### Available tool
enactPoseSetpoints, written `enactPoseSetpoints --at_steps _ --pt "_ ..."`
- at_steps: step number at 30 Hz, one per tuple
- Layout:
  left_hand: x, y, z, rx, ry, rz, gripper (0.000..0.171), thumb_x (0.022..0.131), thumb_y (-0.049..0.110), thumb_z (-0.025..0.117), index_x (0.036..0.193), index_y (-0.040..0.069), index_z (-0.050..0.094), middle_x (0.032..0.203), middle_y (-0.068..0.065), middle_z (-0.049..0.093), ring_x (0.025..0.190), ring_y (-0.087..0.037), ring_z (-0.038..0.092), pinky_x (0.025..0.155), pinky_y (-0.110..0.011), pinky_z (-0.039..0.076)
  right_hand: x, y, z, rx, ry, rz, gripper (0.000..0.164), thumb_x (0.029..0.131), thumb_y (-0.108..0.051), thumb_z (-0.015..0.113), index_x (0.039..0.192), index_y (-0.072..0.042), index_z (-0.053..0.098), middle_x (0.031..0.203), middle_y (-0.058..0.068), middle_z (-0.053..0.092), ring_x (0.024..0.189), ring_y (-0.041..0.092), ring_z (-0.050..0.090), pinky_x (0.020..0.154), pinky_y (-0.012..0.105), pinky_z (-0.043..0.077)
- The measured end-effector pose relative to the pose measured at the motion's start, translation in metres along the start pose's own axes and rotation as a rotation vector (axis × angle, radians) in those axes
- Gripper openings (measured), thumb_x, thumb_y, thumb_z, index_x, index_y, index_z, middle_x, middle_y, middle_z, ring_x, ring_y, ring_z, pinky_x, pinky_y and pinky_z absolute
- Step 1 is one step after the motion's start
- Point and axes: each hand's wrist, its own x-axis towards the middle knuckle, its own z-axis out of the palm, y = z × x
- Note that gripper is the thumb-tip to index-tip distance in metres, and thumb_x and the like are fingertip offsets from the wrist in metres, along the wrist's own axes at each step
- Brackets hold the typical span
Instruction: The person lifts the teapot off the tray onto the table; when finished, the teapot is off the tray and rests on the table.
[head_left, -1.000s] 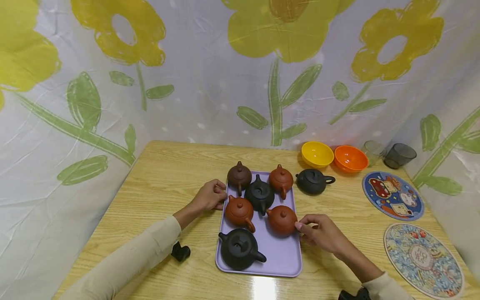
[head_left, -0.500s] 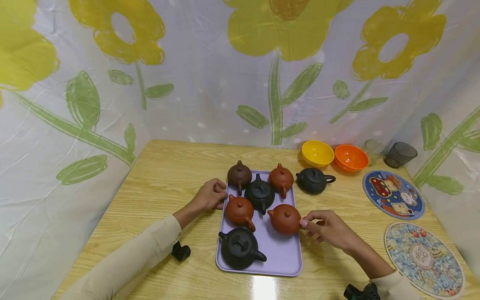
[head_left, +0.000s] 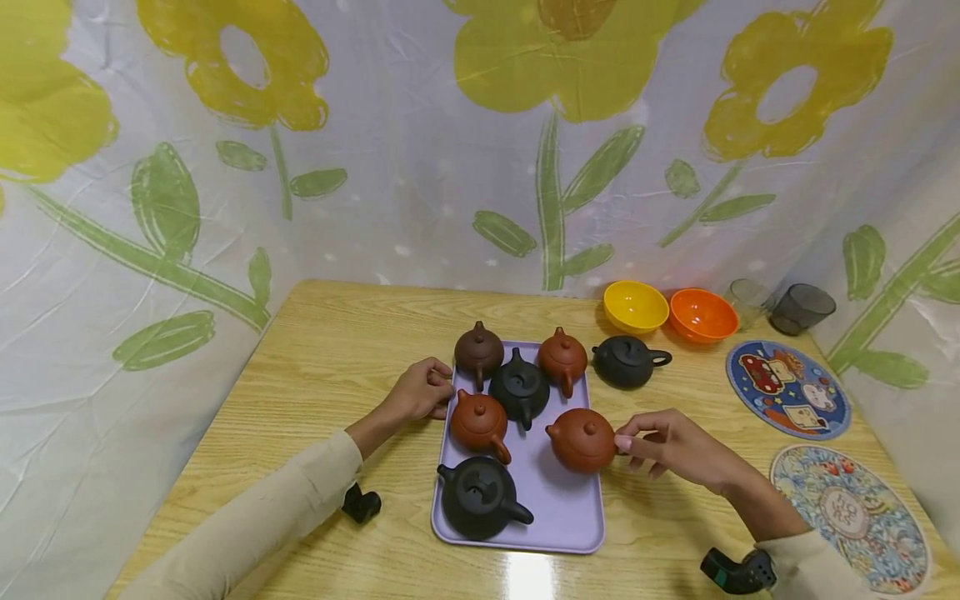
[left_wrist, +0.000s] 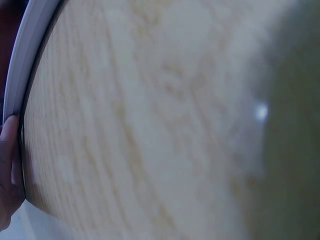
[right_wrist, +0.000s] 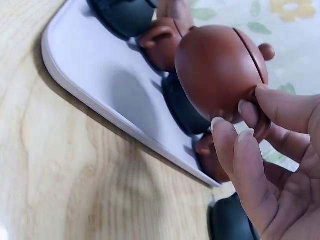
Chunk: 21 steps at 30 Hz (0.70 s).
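My right hand point(head_left: 678, 450) pinches the handle of a reddish-brown clay teapot point(head_left: 582, 442) over the right edge of a lilac tray point(head_left: 555, 517). In the right wrist view this teapot point(right_wrist: 215, 70) hangs above the tray, its shadow falling on it. My left hand point(head_left: 420, 390) holds the tray's left rim with curled fingers; in the left wrist view the fingertips sit at the rim point(left_wrist: 22, 65). Still on the tray are a black teapot point(head_left: 478, 498) at the front, another black one point(head_left: 519, 388), two reddish ones point(head_left: 478, 422) and a dark brown one point(head_left: 478, 353).
Right of the tray stands a black teapot point(head_left: 624, 362). Behind it are a yellow bowl point(head_left: 635, 308), an orange bowl point(head_left: 703, 315), a clear glass point(head_left: 748, 302) and a dark glass point(head_left: 801, 310). Two round mats point(head_left: 787, 390) lie at the right.
My right hand has moved right and slightly up with the reddish-brown teapot, lifting it off the tray toward its right edge. The left hand has stayed at the tray's rim.
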Motion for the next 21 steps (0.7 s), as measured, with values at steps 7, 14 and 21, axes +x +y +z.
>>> enactPoseSetpoints --at_steps 7,14,21 --pt "-0.001 0.000 0.000 0.010 0.000 0.009 0.027 0.092 0.000 0.063 0.118 -0.005 0.055 0.094 -0.016 0.066 0.066 -0.014 0.064 0.058 -0.033 0.063 0.000 0.004 -0.013 -0.018 -0.037 -0.031 0.022 0.101 -0.021 0.061 0.105 -0.001 0.069 0.095 0.027 0.066 0.080 0.027 0.064 0.062 0.035 0.059" --pt "-0.001 0.001 -0.001 0.017 0.002 -0.002 0.026 0.092 0.000 0.063 0.117 -0.004 0.056 0.096 -0.017 0.066 0.066 -0.015 0.065 0.058 -0.031 0.063 0.001 0.011 -0.023 -0.033 -0.046 -0.035 0.021 0.102 -0.022 0.060 0.103 -0.003 0.070 0.096 0.024 0.067 0.079 0.024 0.065 0.062 0.034 0.060" --pt "-0.001 0.002 0.000 0.017 0.002 0.001 0.027 0.092 -0.001 0.063 0.118 -0.005 0.056 0.097 -0.018 0.067 0.067 -0.015 0.065 0.058 -0.032 0.063 0.002 0.022 -0.035 -0.028 -0.044 -0.015 0.025 0.102 -0.022 0.059 0.105 0.001 0.068 0.098 0.026 0.066 0.080 0.031 0.064 0.064 0.036 0.060"
